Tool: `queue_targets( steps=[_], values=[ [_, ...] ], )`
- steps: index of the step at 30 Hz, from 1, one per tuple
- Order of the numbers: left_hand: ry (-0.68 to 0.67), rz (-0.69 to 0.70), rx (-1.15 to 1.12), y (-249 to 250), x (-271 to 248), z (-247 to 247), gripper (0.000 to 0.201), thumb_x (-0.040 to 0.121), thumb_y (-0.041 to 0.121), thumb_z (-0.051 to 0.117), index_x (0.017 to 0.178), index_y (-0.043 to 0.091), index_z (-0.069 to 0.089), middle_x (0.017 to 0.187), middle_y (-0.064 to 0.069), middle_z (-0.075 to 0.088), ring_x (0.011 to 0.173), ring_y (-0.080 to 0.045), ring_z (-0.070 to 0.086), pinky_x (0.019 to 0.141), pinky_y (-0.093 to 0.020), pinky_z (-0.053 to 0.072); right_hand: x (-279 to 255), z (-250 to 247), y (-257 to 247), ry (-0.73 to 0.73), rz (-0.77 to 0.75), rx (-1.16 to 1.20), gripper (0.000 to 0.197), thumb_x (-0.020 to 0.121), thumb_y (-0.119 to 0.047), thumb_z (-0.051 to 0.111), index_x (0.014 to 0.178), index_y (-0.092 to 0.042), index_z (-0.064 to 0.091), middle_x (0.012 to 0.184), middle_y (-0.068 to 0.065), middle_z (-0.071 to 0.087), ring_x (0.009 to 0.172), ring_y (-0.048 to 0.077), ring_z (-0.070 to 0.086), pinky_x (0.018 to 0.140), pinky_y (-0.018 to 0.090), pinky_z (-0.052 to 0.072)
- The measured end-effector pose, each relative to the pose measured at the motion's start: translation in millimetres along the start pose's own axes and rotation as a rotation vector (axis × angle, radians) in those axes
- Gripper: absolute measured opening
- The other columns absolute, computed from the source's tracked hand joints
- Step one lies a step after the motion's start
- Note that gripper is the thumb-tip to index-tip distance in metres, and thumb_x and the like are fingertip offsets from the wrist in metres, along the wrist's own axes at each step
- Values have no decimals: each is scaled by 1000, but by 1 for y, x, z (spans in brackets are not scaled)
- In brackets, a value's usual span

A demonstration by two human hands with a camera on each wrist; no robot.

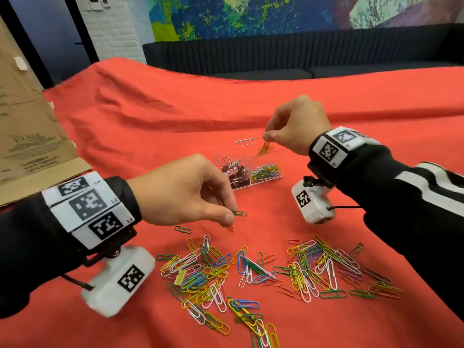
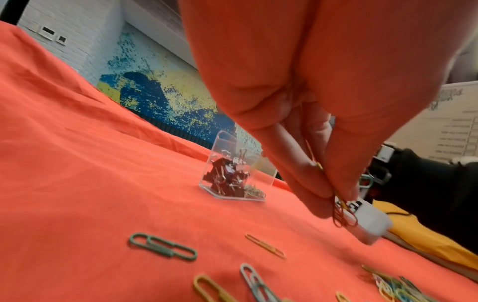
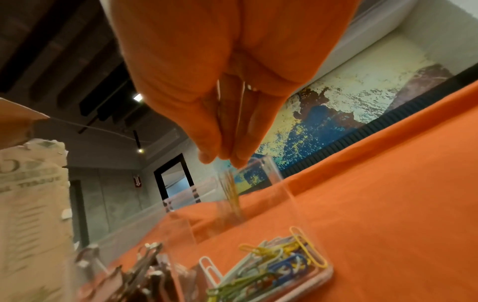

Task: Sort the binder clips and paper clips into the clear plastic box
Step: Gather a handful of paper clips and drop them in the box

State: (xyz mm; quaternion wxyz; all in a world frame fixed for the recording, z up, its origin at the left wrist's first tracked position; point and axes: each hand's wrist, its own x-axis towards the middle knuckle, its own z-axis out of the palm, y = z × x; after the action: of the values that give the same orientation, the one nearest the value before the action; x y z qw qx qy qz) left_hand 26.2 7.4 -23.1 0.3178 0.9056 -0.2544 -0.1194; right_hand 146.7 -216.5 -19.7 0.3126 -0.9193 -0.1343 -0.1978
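The clear plastic box [image 1: 221, 159] stands on the red cloth with its lid up. Dark binder clips [image 1: 233, 172] fill its left compartment and coloured paper clips [image 1: 266, 170] its right one. My right hand [image 1: 267, 135] hovers over the right compartment [image 3: 284, 196], fingertips pinched, with blurred yellow clips [image 3: 232, 196] hanging just below them. My left hand [image 1: 232, 217] is nearer me, just above the cloth, pinching a green clip [image 1: 240, 213] and a few reddish ones [image 2: 339, 212]. A loose pile of paper clips [image 1: 251, 272] lies in front of me.
A flattened cardboard box [image 1: 27, 136] lies at the left edge of the cloth. A dark sofa [image 1: 301, 54] runs behind the table. A small beige piece [image 1: 180, 276] sits in the pile. Single clips [image 2: 161, 246] lie apart on the cloth between pile and box.
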Motion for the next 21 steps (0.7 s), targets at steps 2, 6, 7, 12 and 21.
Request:
queue_targets(
  steps=[2,6,7,12,21],
  values=[
    [49,16,-30,0,2,-5,7,78,15,83,83,16,78,76,2,79,72,-13,75,69,-25,58,-6,-10,1,33,-25,6,7,74,-28,84,72,-25,77,60,-13,66,66,10,64,72,21,47],
    [153,28,-136,1,8,-10,13,73,17,82,83,11,77,80,-6,79,78,-21,77,79,-30,60,-33,-37,10,-55,-60,-10,5,74,-24,81,71,-21,78,60,-7,71,62,11,68,71,26,55],
    [172,29,-165,1,9,-11,14,73,16,82,84,9,76,80,-8,79,78,-21,77,80,-29,60,-43,-42,12,-152,-72,-34,5,75,-23,80,71,-22,78,61,-4,73,62,11,70,71,28,57],
    [127,34,-251,10,11,6,12,73,9,81,82,5,75,80,-11,78,73,-16,75,74,-22,59,-101,-61,17,-720,-111,-192,17,72,-28,84,88,-35,78,79,-23,74,74,-2,71,73,21,55],
    [190,-48,-813,37,20,45,18,84,-13,65,83,4,60,78,-17,70,68,-26,74,70,-25,61,-139,-56,2,-854,-238,-366,36,71,-39,85,104,-37,71,71,-38,60,64,-16,54,64,11,43]
  ],
)
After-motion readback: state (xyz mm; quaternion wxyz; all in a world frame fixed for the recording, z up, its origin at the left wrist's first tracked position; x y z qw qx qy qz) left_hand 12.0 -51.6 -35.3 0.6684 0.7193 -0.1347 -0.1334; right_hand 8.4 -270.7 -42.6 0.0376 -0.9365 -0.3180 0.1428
